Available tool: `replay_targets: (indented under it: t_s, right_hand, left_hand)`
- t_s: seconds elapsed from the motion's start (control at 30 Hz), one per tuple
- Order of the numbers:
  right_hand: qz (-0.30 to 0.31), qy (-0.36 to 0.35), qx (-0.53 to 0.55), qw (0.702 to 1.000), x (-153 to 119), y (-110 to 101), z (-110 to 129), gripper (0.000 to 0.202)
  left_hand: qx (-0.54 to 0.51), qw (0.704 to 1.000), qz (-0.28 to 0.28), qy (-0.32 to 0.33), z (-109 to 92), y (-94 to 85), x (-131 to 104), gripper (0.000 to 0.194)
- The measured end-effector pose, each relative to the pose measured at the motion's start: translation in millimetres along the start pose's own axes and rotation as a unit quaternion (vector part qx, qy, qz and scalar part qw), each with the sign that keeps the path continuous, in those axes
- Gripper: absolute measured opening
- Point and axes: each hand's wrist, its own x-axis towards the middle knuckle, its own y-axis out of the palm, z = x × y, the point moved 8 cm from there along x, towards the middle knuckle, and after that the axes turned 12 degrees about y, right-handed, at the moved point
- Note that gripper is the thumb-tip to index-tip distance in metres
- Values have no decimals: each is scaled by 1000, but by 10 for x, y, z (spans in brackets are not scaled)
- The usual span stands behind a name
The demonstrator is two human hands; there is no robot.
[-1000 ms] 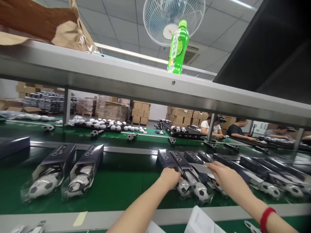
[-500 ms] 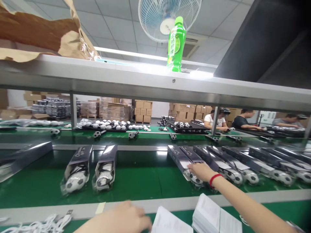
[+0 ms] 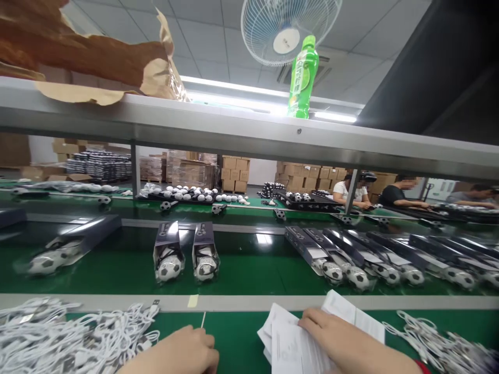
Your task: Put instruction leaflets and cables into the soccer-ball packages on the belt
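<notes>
My right hand (image 3: 337, 332) lies over the loose pile of folded white printed leaflets (image 3: 286, 337), its fingers bent onto the top leaflet. A second leaflet stack (image 3: 368, 324) shows behind that hand. My left hand (image 3: 183, 350) is curled low over the green work surface, left of the leaflets, its fingertips hidden. Left of it lies a heap of white USB cables (image 3: 81, 335). Beyond the hands, on the green belt, two open dark boxes (image 3: 205, 244) hold bagged football-patterned items (image 3: 169, 267). More such boxes (image 3: 312, 249) lie in a row at the right.
A grey rail (image 3: 249, 302) runs between work surface and belt. More white cables (image 3: 440, 340) lie at the right. Overhead, a grey shelf (image 3: 234, 122) carries a green bottle (image 3: 303, 78) and brown paper. Co-workers (image 3: 353, 192) sit at the far right, beyond the belts.
My right hand has come back from a box on the belt to the leaflets. The left hand has shifted slightly left and down. The view has turned left, and the boxes appear further right.
</notes>
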Motion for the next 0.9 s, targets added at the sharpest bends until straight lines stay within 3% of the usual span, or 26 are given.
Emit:
replay_targets:
  t_s: [0.1,0.2,0.33,0.43,0.53,0.6,0.7,0.8,0.9]
  right_hand:
    - [-6,16,69,998,6,55,-69,60]
    - [-9,1,130,991,-28,3,-162,46]
    - [12,-24,225,974,-121,-131,-174,24]
    - [39,-51,315,947,-111,-229,-22,33]
    - [-11,-78,364,928,-26,-364,156,37]
    - [-33,-99,377,920,43,-401,267,37]
    - [-54,-111,373,920,158,-422,348,37]
    - [-77,-103,341,931,306,-478,356,35]
    - [-180,-105,235,949,486,-678,409,31]
  left_hand:
    - [26,999,5,-34,31,28,37,8]
    - [26,999,-24,-11,25,-14,29,15]
    - [-122,987,-107,16,157,-178,-98,13]
    - [-163,962,-218,2,410,-456,-112,23]
    - [-73,936,-346,-6,647,-822,27,26]
    - [8,923,-383,-41,803,-981,199,27]
    - [86,920,-371,-95,1020,-1038,496,24]
    - [88,931,-335,-119,1215,-937,700,22]
    - [81,933,-325,-131,1321,-857,711,28]
